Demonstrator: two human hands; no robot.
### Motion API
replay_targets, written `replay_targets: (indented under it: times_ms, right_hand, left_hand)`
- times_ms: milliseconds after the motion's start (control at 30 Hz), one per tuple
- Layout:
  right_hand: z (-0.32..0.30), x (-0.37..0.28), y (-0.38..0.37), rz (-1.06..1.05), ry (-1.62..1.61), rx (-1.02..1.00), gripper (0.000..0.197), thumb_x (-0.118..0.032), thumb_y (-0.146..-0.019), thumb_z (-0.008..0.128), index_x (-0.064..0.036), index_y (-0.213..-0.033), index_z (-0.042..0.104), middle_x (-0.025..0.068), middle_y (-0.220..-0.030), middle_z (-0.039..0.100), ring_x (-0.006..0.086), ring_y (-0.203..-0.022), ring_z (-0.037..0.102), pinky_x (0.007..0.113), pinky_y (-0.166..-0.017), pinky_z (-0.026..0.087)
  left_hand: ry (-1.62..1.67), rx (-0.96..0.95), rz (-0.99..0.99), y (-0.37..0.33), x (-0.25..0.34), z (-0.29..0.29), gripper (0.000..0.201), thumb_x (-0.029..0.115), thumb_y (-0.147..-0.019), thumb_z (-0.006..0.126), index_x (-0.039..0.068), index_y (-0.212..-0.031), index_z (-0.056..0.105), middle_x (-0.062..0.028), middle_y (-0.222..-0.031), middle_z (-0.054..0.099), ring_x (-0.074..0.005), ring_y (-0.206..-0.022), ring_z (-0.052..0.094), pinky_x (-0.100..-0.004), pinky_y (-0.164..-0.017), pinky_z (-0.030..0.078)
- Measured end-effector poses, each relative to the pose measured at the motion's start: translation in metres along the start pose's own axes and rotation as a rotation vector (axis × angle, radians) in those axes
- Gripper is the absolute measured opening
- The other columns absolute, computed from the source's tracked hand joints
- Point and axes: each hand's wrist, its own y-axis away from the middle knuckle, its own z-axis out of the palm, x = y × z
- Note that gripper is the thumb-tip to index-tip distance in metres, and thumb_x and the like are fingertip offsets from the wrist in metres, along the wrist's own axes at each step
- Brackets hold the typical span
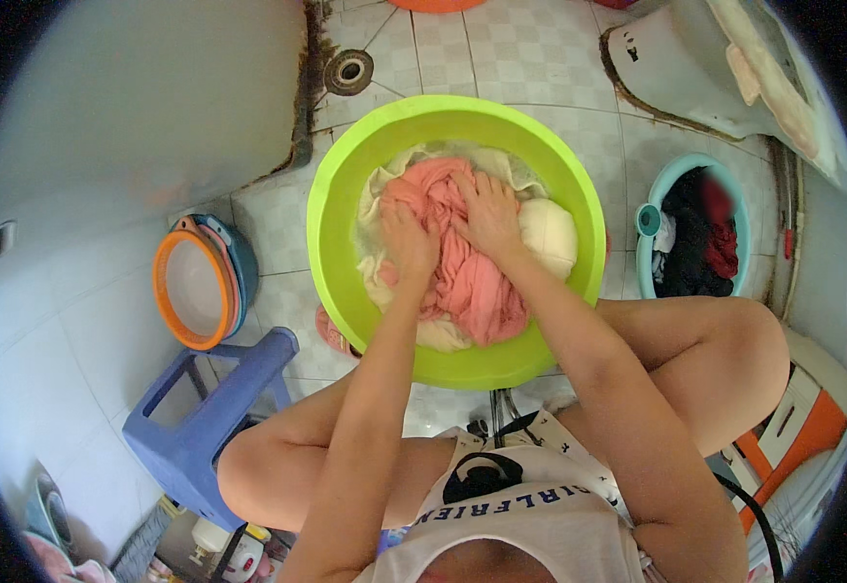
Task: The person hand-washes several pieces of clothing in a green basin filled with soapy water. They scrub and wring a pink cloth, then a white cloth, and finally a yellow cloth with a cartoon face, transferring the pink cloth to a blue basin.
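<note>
A large lime-green basin (331, 185) stands on the floor before me, with wet laundry in shallow water. My left hand (411, 241) is closed on the left side of a bunched pink cloth (482, 296). Beside it, my right hand (488, 212) grips the same cloth from the right, its fingers bent over the upper folds. Fingertips of both hands are partly sunk in the fabric. Cream-coloured cloth (375, 194) lies around and under the pink one. A puffed cream bulge of fabric (549, 239) rises against the basin's right side.
A light-blue tub (646, 264) with dark and red clothes stands at the right. Nested basins, an orange one (158, 282) in front, lean at the left wall above a blue plastic stool (175, 394). A floor drain (348, 73) and a white toilet base (671, 68) are farther off.
</note>
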Motion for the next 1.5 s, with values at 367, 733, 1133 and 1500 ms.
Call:
replay_targets:
  times_ms: [367, 733, 1133, 1500]
  right_hand:
    - [0.059, 0.020, -0.044, 0.114, 0.050, -0.148, 0.041, -0.036, -0.079, 0.062, -0.0061, -0.107, 0.059, 0.0181, -0.097, 0.064, 0.0338, -0.088, 0.062, 0.049, -0.075, 0.048]
    - [-0.037, 0.013, -0.038, 0.739, -1.389, -0.539, 0.035, -0.026, -0.084, 0.065, -0.0056, -0.113, 0.063, 0.0115, -0.106, 0.066, 0.0198, -0.102, 0.061, 0.037, -0.088, 0.049]
    - [-0.147, -0.054, 0.006, 0.462, -1.771, -0.705, 0.056, -0.041, -0.086, 0.066, -0.0063, -0.127, 0.052, 0.0083, -0.124, 0.057, 0.0192, -0.109, 0.057, 0.035, -0.092, 0.048]
    - [-0.124, -0.050, 0.089, 0.000, -1.242, -0.765, 0.047, -0.018, -0.074, 0.072, -0.0025, -0.117, 0.061, 0.0094, -0.112, 0.065, 0.0201, -0.105, 0.060, 0.032, -0.090, 0.048]
  left_hand:
    - [0.075, -0.151, -0.025, -0.038, -0.060, 0.086, 0.057, 0.030, -0.081, 0.064, -0.012, -0.117, 0.049, -0.0294, -0.118, 0.053, -0.0426, -0.112, 0.050, -0.0471, -0.094, 0.041]
    - [0.519, -0.079, 0.186, 0.047, 0.062, -0.010, 0.068, 0.029, -0.077, 0.071, 0.000, -0.132, 0.044, -0.0204, -0.135, 0.047, -0.0355, -0.121, 0.048, -0.0414, -0.098, 0.041]
    - [1.811, -0.364, -0.394, 0.093, 0.099, -0.106, 0.052, 0.031, -0.088, 0.051, 0.004, -0.132, 0.044, -0.0135, -0.125, 0.055, -0.0279, -0.115, 0.054, -0.0429, -0.104, 0.041]
    - [1.489, -0.571, -0.545, 0.112, 0.075, -0.123, 0.071, 0.061, -0.090, 0.043, 0.006, -0.135, 0.046, -0.0131, -0.127, 0.055, -0.0254, -0.114, 0.055, -0.0448, -0.098, 0.042]
